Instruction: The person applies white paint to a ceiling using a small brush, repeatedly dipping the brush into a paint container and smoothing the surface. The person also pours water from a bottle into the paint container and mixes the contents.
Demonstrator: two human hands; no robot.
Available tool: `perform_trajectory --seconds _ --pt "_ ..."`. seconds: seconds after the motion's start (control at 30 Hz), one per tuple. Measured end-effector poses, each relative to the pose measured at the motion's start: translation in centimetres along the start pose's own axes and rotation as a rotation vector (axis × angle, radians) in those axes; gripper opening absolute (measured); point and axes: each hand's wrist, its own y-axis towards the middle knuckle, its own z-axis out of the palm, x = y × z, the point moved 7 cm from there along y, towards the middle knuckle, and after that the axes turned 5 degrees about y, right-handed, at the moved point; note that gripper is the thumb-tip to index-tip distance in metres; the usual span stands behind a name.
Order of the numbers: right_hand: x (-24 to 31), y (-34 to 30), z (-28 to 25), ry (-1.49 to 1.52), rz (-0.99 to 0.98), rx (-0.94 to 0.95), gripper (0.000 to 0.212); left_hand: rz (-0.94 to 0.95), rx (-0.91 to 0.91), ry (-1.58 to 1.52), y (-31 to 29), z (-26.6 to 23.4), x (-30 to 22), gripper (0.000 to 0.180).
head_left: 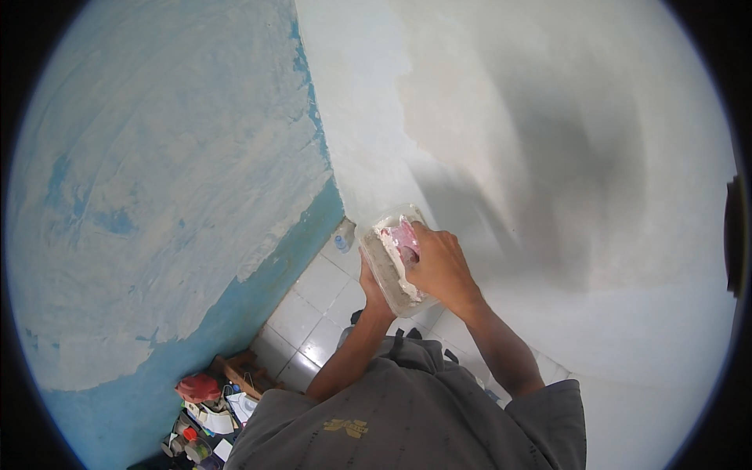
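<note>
A clear, rectangular plastic tub (378, 272) is held in front of my body, tilted, with my left hand (374, 288) wrapped around its left side. White putty (394, 256) clings along the inside of the tub. My right hand (443, 265) reaches over the right rim, its fingers closed on a pinkish-red putty scraper (405, 238). The scraper rests in the tub against the putty and is smeared white. My right fingertips are partly hidden behind it.
A blue wall (125, 235), patchily coated grey-white, meets a whitish wall (486, 94) at a corner ahead. A plastic bottle (343, 235) stands in that corner on white floor tiles (319, 282). Assorted clutter (207, 415) lies at lower left, beside a wooden piece (243, 374).
</note>
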Motion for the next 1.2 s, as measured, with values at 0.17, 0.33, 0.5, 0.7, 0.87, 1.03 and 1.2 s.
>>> perform_trajectory --seconds 0.17,0.33,0.5,0.7,0.87,1.03,1.2 --pt "1.0 0.0 -1.3 0.045 -0.015 -0.052 0.032 0.045 0.001 0.013 -0.1 0.3 -0.3 0.059" --pt "2.6 -0.6 0.0 0.082 -0.017 0.009 0.028 0.084 0.079 -0.042 0.4 -1.7 0.0 0.054" --pt "1.8 -1.1 1.1 0.068 0.019 0.044 0.028 0.106 0.093 -0.024 0.1 -2.3 0.1 0.049" --pt "1.7 -1.1 -1.2 0.114 -0.001 -0.012 0.029 0.129 0.084 0.052 -0.2 -1.2 -0.1 0.059" --pt "2.7 -1.9 -1.1 0.120 -0.037 0.043 0.028 0.094 0.163 -0.041 -0.7 -0.3 -0.1 0.048" --pt "1.2 -1.7 0.8 0.101 -0.012 0.045 0.028 0.124 0.035 0.119 -0.7 -2.8 0.1 0.049" --pt "0.1 -1.3 -0.3 0.087 -0.021 -0.033 0.025 0.095 0.055 0.036 -0.9 -0.7 0.3 0.052"
